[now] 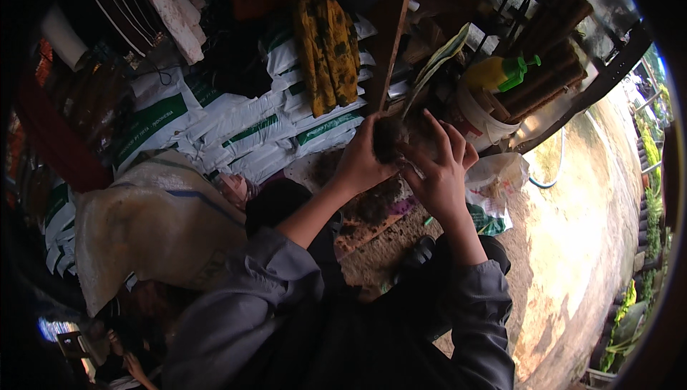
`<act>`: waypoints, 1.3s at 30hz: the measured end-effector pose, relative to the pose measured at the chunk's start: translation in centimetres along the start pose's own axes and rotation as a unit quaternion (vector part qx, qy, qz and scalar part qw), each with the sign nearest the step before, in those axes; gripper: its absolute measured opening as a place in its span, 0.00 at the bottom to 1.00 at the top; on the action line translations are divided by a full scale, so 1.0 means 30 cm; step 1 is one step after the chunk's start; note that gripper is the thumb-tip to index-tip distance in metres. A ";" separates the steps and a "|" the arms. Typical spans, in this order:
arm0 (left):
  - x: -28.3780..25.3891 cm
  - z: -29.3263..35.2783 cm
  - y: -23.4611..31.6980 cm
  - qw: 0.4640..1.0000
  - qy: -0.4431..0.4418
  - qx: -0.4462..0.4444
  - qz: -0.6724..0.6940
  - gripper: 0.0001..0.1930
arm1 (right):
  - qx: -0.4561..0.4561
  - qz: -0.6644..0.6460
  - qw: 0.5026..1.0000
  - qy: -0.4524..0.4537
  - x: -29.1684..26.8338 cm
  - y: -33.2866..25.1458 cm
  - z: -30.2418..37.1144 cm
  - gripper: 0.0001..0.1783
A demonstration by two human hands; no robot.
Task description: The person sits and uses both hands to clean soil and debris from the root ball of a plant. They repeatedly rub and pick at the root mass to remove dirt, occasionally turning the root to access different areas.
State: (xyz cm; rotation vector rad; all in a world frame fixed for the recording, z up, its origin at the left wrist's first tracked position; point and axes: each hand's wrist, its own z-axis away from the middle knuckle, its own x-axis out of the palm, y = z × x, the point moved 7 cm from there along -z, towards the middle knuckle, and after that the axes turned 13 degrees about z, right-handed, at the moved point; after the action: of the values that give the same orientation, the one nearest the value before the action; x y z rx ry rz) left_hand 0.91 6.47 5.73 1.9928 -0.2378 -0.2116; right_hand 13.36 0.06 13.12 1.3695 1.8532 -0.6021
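Both hands are raised over my lap around a dark, fibrous clump [388, 138]. My left hand [358, 155] is wrapped round its left side. My right hand [438, 168] presses against it from the right, thumb and lower fingers bent in while a finger or two stick up. A long green leaf with pale edges [440, 57] rises from the clump, leaning to the right. It looks like a potted-plant cutting with its root ball. Below the hands, dark loose soil or fibre [376, 207] lies on a spotted, purple-edged sheet [352, 236].
White and green sacks [236, 129] are stacked at the far left, with a large pale woven sack [157, 218] nearer. A yellow spray bottle with a green top [501, 74] stands by a white bucket [479, 114]. A plastic bag [494, 182] lies beside my right forearm. Sunlit ground [572, 240] stretches rightward.
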 end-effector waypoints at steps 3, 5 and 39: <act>-0.019 0.000 -0.015 0.999 0.004 0.000 -0.032 0.43 | -0.004 0.011 1.000 0.010 -0.038 -0.018 -0.014 0.17; -0.028 0.006 0.024 0.996 0.013 0.030 -0.080 0.44 | 0.020 -0.014 0.999 0.046 -0.077 -0.009 -0.020 0.19; -0.009 -0.028 0.078 0.994 0.018 0.030 0.102 0.41 | 0.036 0.048 0.996 0.070 -0.083 0.007 -0.034 0.23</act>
State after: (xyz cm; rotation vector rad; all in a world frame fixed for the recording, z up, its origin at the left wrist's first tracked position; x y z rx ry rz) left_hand 0.70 6.31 8.22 2.0139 -0.4251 -0.0381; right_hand 13.66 -0.61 15.73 1.5735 1.8777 -0.5396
